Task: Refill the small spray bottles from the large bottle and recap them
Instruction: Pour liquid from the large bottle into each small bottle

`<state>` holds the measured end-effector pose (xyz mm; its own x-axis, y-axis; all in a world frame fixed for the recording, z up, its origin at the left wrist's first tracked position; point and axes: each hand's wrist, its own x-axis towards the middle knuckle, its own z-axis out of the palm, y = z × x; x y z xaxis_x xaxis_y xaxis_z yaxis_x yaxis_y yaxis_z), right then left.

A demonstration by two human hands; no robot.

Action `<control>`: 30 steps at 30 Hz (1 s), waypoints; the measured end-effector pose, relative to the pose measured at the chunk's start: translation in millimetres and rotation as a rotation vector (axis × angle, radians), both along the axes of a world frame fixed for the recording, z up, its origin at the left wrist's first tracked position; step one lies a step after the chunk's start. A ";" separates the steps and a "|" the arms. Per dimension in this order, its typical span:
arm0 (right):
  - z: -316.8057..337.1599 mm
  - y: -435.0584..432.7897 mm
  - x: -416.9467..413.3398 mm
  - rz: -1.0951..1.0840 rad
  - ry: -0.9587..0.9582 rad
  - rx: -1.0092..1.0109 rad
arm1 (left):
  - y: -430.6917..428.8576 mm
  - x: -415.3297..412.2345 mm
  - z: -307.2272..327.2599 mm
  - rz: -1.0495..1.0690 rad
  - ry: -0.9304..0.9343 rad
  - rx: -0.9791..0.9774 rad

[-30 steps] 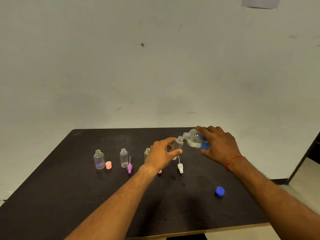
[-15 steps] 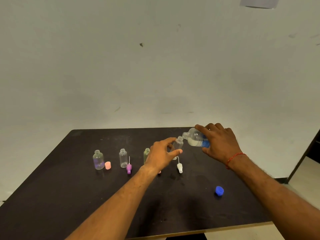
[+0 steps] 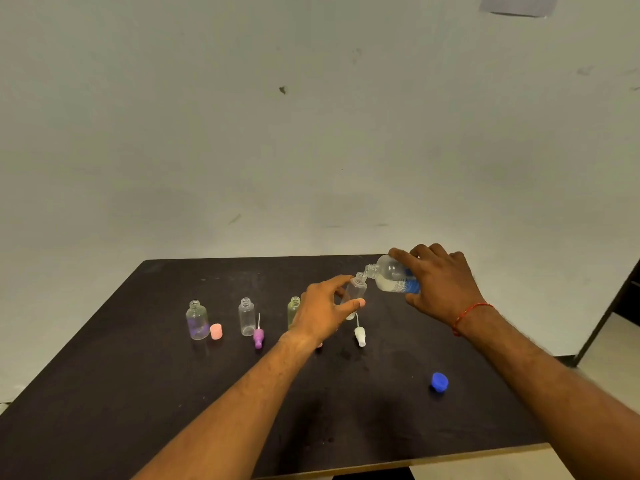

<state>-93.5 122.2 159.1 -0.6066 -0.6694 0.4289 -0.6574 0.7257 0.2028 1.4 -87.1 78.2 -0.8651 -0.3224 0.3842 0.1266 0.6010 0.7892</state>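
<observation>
**Large bottle tipped over a small spray bottle**

The large bottle [image 3: 390,277] is gripped by the right hand [image 3: 441,285] and tilted, its open neck held at the mouth of a small clear spray bottle [image 3: 356,292]. That bottle is pinched between thumb and fingers of the left hand [image 3: 322,315] above the black tabletop [image 3: 145,393]. A blue-and-white label is seen on the large bottle; its writing cannot be read. Three uncapped small bottles [image 3: 246,317] are stood in a row to the left. A blue cap [image 3: 440,381] is lying near the right forearm.
</observation>
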 end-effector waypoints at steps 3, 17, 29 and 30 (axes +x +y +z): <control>0.0 -0.6 -0.1 0.003 0.001 -0.001 | 0.1 0.7 1.2 0.000 0.001 -0.010; 1.0 -1.4 -0.2 0.004 0.022 0.010 | 0.1 2.6 2.8 -0.003 0.001 -0.011; -0.6 -2.1 0.1 0.008 0.009 0.011 | -0.2 2.4 -0.4 0.009 0.005 -0.009; -0.6 -2.0 0.0 0.009 0.010 0.009 | -0.2 2.4 -0.7 0.010 0.006 -0.009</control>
<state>-93.6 120.2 158.5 -0.5965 -0.6785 0.4288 -0.6617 0.7180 0.2158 3.8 -87.2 77.5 -0.8595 -0.3277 0.3922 0.1248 0.6096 0.7828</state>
